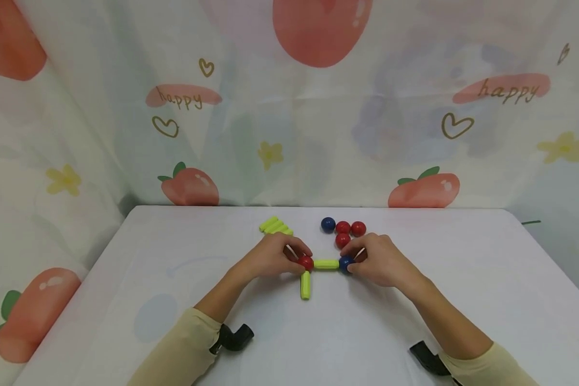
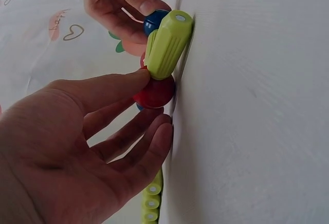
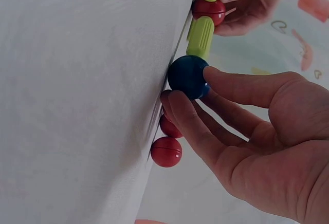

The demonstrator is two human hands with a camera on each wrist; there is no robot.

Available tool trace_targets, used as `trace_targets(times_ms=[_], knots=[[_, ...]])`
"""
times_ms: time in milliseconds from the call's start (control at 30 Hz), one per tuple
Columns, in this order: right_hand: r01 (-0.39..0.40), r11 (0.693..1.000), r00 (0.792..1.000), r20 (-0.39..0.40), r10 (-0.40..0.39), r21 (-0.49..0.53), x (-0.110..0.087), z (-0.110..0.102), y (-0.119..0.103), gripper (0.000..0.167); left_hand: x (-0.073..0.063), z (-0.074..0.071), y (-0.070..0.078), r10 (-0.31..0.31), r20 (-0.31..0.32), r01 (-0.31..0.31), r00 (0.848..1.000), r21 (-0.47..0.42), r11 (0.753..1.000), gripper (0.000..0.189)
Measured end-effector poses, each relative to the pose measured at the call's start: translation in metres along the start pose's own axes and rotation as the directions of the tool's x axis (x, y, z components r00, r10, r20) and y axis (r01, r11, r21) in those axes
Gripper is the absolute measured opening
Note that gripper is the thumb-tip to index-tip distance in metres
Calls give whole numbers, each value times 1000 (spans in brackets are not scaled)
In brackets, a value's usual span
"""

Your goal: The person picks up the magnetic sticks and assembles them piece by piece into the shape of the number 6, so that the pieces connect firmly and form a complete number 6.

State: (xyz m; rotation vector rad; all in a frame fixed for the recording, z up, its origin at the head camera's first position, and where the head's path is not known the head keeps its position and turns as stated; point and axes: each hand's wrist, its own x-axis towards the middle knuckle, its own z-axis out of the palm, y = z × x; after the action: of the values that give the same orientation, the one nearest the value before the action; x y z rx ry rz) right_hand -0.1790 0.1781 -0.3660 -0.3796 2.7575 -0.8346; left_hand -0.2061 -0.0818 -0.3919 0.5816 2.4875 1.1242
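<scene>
My left hand (image 1: 274, 256) pinches a red ball (image 1: 306, 262) between thumb and fingers, low at the white tabletop. A yellow-green ribbed rod (image 1: 326, 265) runs from that ball across to a dark blue ball (image 1: 346, 264), which my right hand (image 1: 385, 262) grips with thumb and fingertips. From the red ball a second yellow-green rod (image 1: 305, 286) points toward me, making an L with the first. Its free end shows a small pale disc in the left wrist view. Seen from the right wrist, the blue ball (image 3: 188, 77) sits against the end of the connecting rod (image 3: 200, 38).
Behind my left hand, several yellow-green rods (image 1: 276, 225) lie side by side. Another blue ball (image 1: 328, 224) and several red balls (image 1: 358, 228) are grouped behind my right hand. A printed cloth (image 1: 318, 134) hangs at the table's back edge.
</scene>
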Motion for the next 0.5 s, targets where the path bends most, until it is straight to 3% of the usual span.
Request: trace_targets(times_ms=[500], knots=[[2, 1000, 1000, 11, -2, -8, 2, -1, 2, 28, 0, 0, -1, -6, -9, 6, 1000, -13, 1000, 28]])
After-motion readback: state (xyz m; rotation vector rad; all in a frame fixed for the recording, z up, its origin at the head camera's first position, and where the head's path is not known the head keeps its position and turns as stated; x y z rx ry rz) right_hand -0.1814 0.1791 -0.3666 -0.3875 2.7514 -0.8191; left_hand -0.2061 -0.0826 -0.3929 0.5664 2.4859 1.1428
